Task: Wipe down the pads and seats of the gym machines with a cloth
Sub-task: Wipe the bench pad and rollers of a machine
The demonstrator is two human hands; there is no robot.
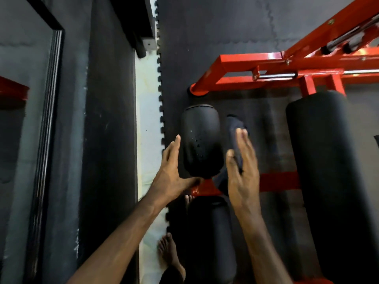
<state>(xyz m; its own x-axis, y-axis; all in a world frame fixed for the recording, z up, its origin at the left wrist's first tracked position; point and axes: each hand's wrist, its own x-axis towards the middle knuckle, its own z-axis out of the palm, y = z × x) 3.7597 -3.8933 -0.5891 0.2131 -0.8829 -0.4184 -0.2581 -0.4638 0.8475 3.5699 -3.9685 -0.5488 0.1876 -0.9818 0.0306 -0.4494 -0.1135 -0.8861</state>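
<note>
A short black roller pad [202, 140] sticks out from the red machine frame [242, 64], with small specks on its top. My left hand [171, 171] is spread beside the pad's left side, fingers straight, thumb reaching under its near end. My right hand [243, 167] hovers just right of the pad and holds a dark cloth [232, 128] pinched between thumb and fingers; the cloth hangs down past the palm. A second roller pad [211, 238] lies below, nearer me. A long black pad [328, 181] runs along the right.
A black-framed mirror [51, 119] leans on the dark wall at the left. Black interlocking floor mats [215, 27] meet a pale floor strip [146, 130]. My bare foot [169, 251] stands by the mat's edge. Chrome rods [276, 75] sit on the red frame.
</note>
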